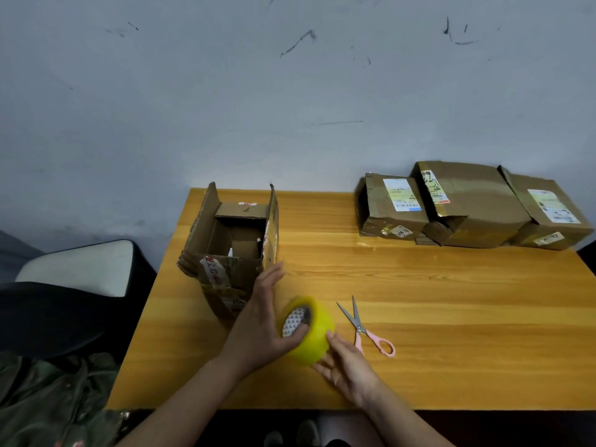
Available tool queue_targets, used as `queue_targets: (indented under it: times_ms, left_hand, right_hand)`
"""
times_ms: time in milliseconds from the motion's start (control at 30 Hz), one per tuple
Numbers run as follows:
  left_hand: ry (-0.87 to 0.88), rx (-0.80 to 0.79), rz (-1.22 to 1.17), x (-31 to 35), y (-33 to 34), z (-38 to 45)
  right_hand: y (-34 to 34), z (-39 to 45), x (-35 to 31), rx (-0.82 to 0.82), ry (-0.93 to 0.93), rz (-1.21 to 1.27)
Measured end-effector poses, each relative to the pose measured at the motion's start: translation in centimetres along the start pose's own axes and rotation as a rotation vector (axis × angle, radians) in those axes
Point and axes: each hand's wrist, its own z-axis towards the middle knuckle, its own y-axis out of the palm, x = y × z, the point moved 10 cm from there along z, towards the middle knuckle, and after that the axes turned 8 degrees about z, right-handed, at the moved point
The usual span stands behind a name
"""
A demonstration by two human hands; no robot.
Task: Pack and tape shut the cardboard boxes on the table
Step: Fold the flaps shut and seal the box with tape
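Roll of yellow tape (308,330) at lower centre of the frame, just above the wooden tabletop (419,285), held between both hands. Left hand (261,327) with thumb hooked into the printed core, other fingers extended toward the open cardboard box (232,250) at centre left. Right hand (346,366) touching the roll's lower right side with relaxed, nearly straight fingers. Open box standing with flaps upright, small items dimly visible inside. Pink-handled scissors (364,327) lying flat just right of the roll. Three taped, labelled boxes (467,204) grouped at upper right of the tabletop.
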Motion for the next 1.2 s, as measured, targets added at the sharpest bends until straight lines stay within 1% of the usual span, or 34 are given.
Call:
queue_targets:
  times_ms: [100,133,200,267,300,367,467,533,567,600,633,667,700,733,767,833,867,933,1000,1100,1200]
  left_hand:
    - [-0.086,-0.029,-0.142,0.3,-0.2,-0.1]
    - [-0.158,-0.056,-0.258,0.1,-0.1,-0.2]
    - [-0.358,-0.072,-0.587,-0.8,0.2,-0.2]
    - [-0.532,-0.035,-0.857,-1.8,0.5,-0.1]
    - [-0.591,-0.039,-0.92,-2.0,0.6,0.1]
    - [-0.65,-0.094,-0.995,-1.7,0.6,0.5]
    - [-0.662,-0.194,-1.0,-0.3,0.4,0.8]
    - [-0.659,-0.245,-0.966,0.5,0.2,1.0]
    - [-0.655,-0.276,-0.936,0.7,0.2,1.1]
    - [-0.655,-0.303,-0.905,1.0,0.1,1.2]
    - [-0.66,-0.326,-0.878,1.3,0.1,1.3]
    - [-0.666,-0.347,-0.851,1.6,0.0,1.5]
    - [-0.666,-0.365,-0.819,1.8,-0.1,1.6]
    - [-0.662,-0.384,-0.786,2.1,-0.2,1.8]
    - [-0.655,-0.401,-0.757,2.4,-0.3,1.9]
    - [-0.638,-0.422,-0.709,3.1,-0.5,2.3]
    - [-0.634,-0.421,-0.695,3.3,-0.6,2.5]
    - [-0.647,-0.411,-0.688,3.7,-0.8,2.7]
    - [-0.639,-0.398,-0.678,3.9,-1.2,2.9]
    - [-0.665,-0.381,-0.683,3.7,-1.9,3.1]
    - [-0.77,-0.359,-0.708,2.9,-2.2,3.1]
  right_hand:
    - [-0.3,0.2,1.2,0.017,0.053,0.048]
    - [-0.5,0.2,1.2,0.031,0.048,0.039]
    - [-1.5,0.5,0.9,0.095,0.037,-0.017]
    - [-3.0,0.6,0.2,0.176,0.014,-0.158]
    - [-3.6,0.6,0.0,0.212,0.007,-0.245]
    - [-4.4,0.6,-0.1,0.259,0.002,-0.44]
    - [-4.9,1.2,0.4,0.253,-0.003,-0.724]
    - [-4.8,1.1,-0.2,0.24,-0.061,-0.807]
    - [-4.5,0.7,-1.3,0.259,-0.132,-0.828]
    - [-4.1,-0.1,-3.2,0.3,-0.259,-0.834]
    - [-3.1,-1.4,-5.7,0.332,-0.417,-0.806]
    - [-1.5,-3.1,-8.2,0.321,-0.58,-0.735]
    - [0.6,-4.9,-10.5,0.263,-0.705,-0.656]
    - [3.0,-6.5,-12.3,0.166,-0.777,-0.6]
    - [5.6,-8.0,-13.8,0.053,-0.818,-0.596]
    - [10.1,-9.9,-15.5,-0.156,-0.836,-0.697]
    - [11.7,-10.2,-15.8,-0.23,-0.821,-0.759]
    - [13.7,-10.2,-15.9,-0.292,-0.788,-0.825]
    - [14.5,-10.1,-15.8,-0.297,-0.805,-0.831]
    - [15.2,-10.4,-15.9,-0.262,-0.928,-0.809]
    - [15.8,-11.1,-16.0,-0.117,-1.122,-0.879]
